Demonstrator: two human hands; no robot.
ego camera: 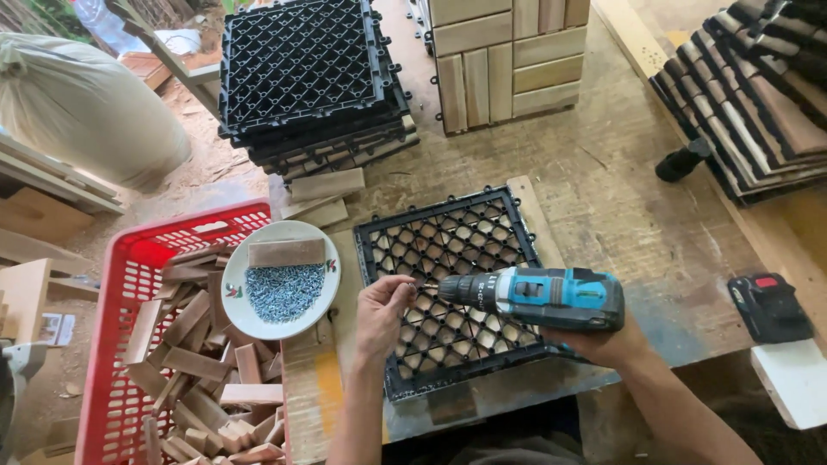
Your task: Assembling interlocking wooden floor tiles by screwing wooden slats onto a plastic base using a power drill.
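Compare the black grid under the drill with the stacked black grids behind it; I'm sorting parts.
The grid under the drill lies alone, with wood pieces showing through its openings; the stacked grids are piled several high. The left hand and cordless drill meet over the single one; the stack is untouched. Both are black square lattices.

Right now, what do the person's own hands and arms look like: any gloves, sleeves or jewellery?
Both are bare: the left hand and the right hand wear no gloves, and both forearms show no sleeves. No watch, ring or bracelet is visible.
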